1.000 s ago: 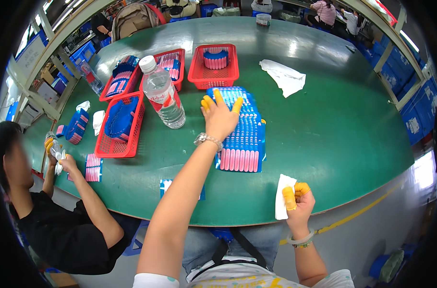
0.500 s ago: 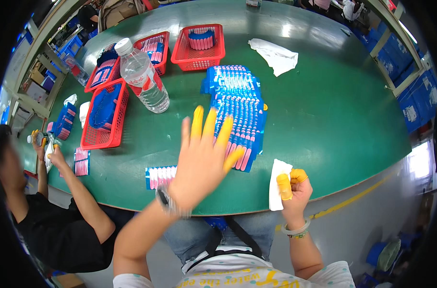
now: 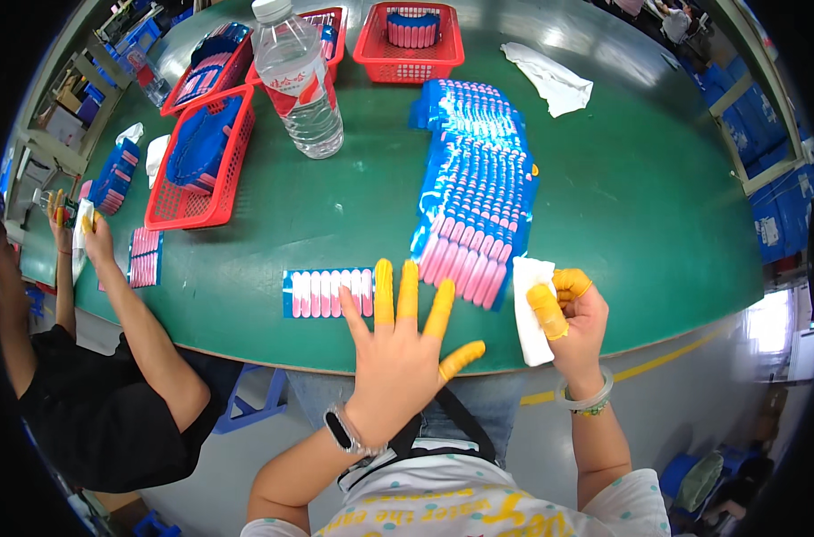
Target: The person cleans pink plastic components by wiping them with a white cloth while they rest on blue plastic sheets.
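My left hand (image 3: 402,350) is spread flat, with yellow finger cots on most of its fingers. Its fingertips lie between a blue sheet with a row of pink oval strips (image 3: 317,294) and a long overlapping stack of similar blue sheets (image 3: 479,201). The little finger is over the right end of the single sheet; whether it touches cannot be told. My right hand (image 3: 578,315), also with yellow cots, pinches a folded white cloth (image 3: 531,336) at the table's front edge, right of the stack.
Red plastic baskets (image 3: 407,68) with blue-and-pink sheets stand at the back and left. A clear water bottle (image 3: 313,112) stands beside them. Another white cloth (image 3: 555,79) lies far right of the stack. At left, a co-worker (image 3: 112,394) holds a white cloth near more sheets.
My left hand has drawn back toward the table's front edge, off the stack. My right hand keeps its hold on the white cloth. The view has shifted, so table things sit higher.
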The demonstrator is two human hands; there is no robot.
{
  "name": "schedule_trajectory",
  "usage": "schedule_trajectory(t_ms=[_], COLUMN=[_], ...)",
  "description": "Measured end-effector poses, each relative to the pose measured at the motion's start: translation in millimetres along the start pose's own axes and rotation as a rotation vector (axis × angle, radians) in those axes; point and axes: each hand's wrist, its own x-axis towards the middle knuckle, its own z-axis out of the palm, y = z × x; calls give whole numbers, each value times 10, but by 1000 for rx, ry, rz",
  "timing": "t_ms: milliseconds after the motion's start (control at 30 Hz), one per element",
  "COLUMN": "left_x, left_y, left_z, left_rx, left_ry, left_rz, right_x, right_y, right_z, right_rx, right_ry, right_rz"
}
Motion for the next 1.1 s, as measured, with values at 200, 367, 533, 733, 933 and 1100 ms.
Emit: schedule_trajectory(t_ms=[200,367,533,733,933,1100], left_x=[-523,-555,-597,-603,-568,-542], left_y=[-7,1,-35,-67,-31,-39], left_z=[99,275,310,197,140,228], left_rx=[-47,38,133,243,266,24], left_ry=[-128,-48,-50,-59,-28,-5], left_rz=[76,93,170,222,209,149], right_x=[176,358,112,290,354,349], right_y=[-225,-15,-64,-29,95,61], right_z=[225,478,636,615,545,594], right_rx=[-463,-784,-918,-1000,-1030,-1038], right_ry=[-330,-507,-588,-601,-501,-425], right_rz=[-223,-560,-737,-693,-677,-807])
